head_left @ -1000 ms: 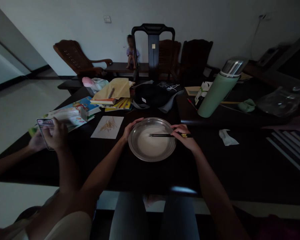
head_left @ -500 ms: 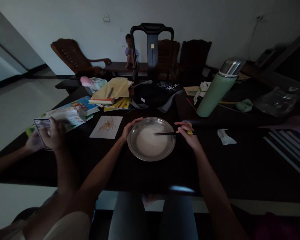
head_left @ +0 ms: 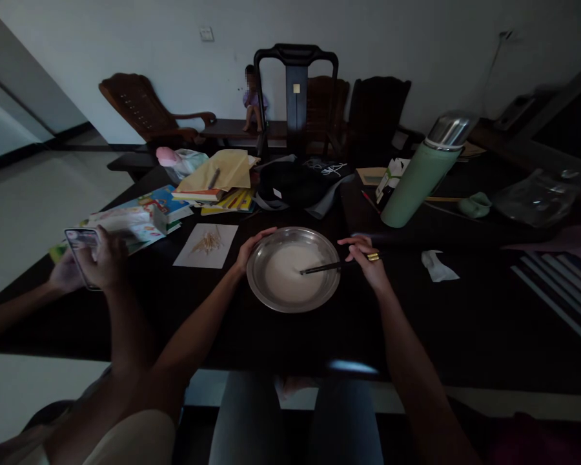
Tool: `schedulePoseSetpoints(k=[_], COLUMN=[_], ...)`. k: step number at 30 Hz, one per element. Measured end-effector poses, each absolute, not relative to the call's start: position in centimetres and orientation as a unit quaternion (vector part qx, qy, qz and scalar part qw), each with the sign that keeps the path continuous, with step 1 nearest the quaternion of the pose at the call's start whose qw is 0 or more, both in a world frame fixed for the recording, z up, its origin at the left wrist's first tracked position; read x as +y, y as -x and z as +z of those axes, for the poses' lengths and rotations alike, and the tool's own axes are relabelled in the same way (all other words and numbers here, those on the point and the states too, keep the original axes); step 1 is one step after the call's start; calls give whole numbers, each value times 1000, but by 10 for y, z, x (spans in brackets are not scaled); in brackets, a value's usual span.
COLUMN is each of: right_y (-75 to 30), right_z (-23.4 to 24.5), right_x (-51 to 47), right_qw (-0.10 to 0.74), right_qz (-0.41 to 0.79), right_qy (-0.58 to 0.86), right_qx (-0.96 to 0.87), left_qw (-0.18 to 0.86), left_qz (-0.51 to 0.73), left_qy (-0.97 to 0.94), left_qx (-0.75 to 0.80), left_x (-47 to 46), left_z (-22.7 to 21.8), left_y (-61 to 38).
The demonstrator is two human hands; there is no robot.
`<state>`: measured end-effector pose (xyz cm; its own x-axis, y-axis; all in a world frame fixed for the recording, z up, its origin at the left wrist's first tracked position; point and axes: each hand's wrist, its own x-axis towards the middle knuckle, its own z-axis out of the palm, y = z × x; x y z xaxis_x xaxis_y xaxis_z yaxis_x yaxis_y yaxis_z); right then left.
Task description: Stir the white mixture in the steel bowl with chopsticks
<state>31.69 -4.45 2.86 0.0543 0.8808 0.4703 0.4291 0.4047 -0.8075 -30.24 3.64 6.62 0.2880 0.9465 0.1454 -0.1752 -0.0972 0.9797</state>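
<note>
A round metal basin (head_left: 252, 284) stands on the dark table in front of me, holding a pale, milky liquid (head_left: 290, 284). My left hand (head_left: 252, 248) grips its left rim. In my right hand (head_left: 365, 258) is a pair of dark chopsticks (head_left: 324, 267) with gold-coloured ends, held over the right rim. Their tips dip into the liquid near the middle. Left of the basin, a white sheet of paper (head_left: 186, 255) bears a small heap of thin, pale sticks (head_left: 209, 243).
At the left, another person's hands hold a phone (head_left: 83, 258). Books and envelopes (head_left: 223, 173) are piled behind the paper. A green thermos (head_left: 419, 184) stands at the back right, with a crumpled tissue (head_left: 437, 266) nearer. A person (head_left: 254, 103) sits against the far wall.
The chopsticks' tips have shifted slightly right and toward me in the liquid, and their angle has tilted. My left hand and the basin stay in place.
</note>
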Motion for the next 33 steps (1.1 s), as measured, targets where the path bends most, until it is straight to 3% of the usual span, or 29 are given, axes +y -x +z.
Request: schedulePoseSetpoints(k=[5,12,18,24,30,33], right_y=[-306,-321,-309,-323,-306,-307], right_z=[27,30,26,29,26,24], right_x=[-44,-44,-42,-44,-42,-41], right_qw=[447,522,454,521,449,465], right_qz=[232,213,224,203,244,213], right_qy=[498,519,491,511,483,506], right_qx=[-706,-642,-709,-653,-711,-695], left_qw=[548,593,624,640,620,593], left_qz=[502,458,438,449,435,445], left_qy=[-577,-568,-566,-532,-566,-577], left_qx=[338,340,314,325,326,343], left_x=[45,38,33,30,38,46], left_z=[67,86,91,100,92,80], left_y=[284,224,189,200,239,257])
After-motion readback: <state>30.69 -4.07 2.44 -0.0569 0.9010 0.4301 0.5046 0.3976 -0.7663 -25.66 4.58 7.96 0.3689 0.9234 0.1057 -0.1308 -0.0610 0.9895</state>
